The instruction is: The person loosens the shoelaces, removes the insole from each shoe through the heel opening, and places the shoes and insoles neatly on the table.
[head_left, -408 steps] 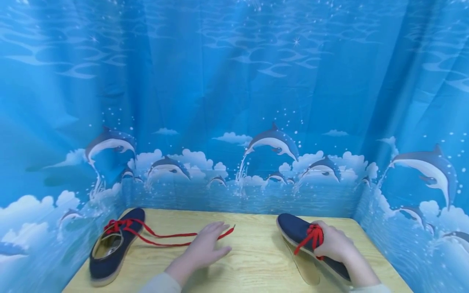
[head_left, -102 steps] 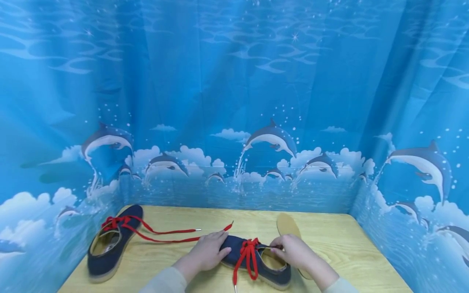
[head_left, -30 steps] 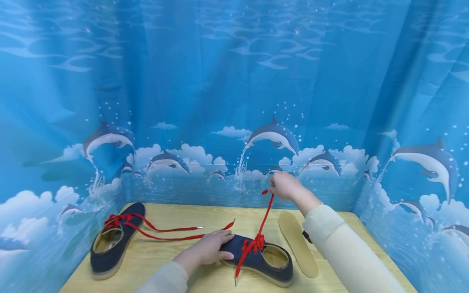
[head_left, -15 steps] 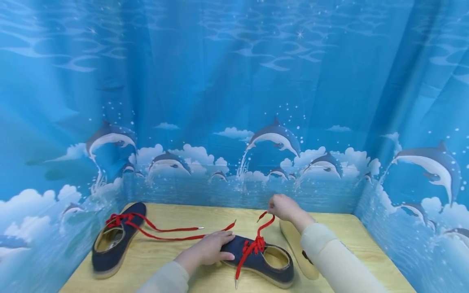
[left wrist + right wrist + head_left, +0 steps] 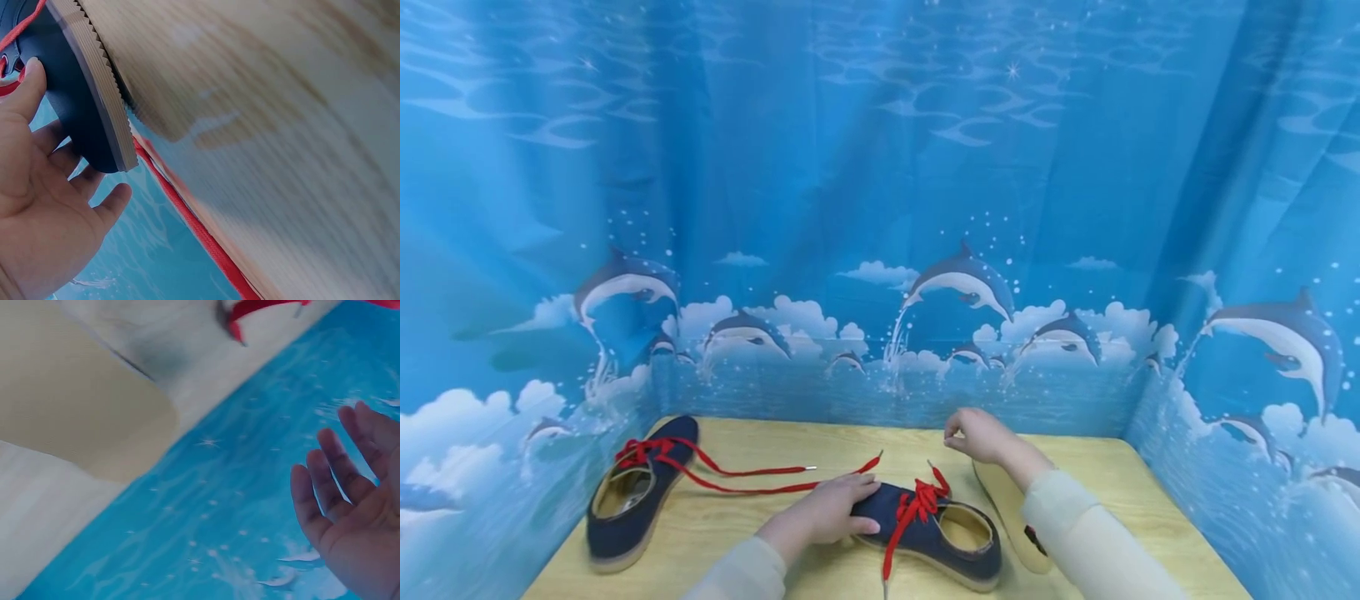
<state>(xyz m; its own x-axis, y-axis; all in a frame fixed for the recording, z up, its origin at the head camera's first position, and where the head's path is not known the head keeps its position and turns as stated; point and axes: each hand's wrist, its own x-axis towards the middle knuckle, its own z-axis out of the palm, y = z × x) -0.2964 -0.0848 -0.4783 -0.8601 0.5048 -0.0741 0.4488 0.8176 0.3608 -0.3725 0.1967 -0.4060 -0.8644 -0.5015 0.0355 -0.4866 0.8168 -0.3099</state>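
Observation:
My left hand [image 5: 831,507] holds the toe of a navy canvas shoe [image 5: 940,557] lying toe-left on the table. In the left wrist view, the thumb lies on the shoe's upper [image 5: 65,87] and the fingers are around the toe end. The shoe's red lace [image 5: 895,540] is knotted, one end trailing to the front and the other short end standing up behind. Up and to the right, my right hand [image 5: 981,435] hovers above the far part of a tan insole [image 5: 1000,492], fingers loosely bent. Nothing lies in its palm [image 5: 365,540].
A second navy shoe [image 5: 617,537] rests at the left of the wooden table [image 5: 730,546]. Its two long red laces [image 5: 745,472] stretch right, one passing behind my left hand. A blue dolphin-print curtain [image 5: 850,208] encloses the back and sides.
The right shoe moved to the centre, off the insole, and my left hand took its toe. My right hand pulled up one lace end, lowered it and let go; the end fell back beside the knot.

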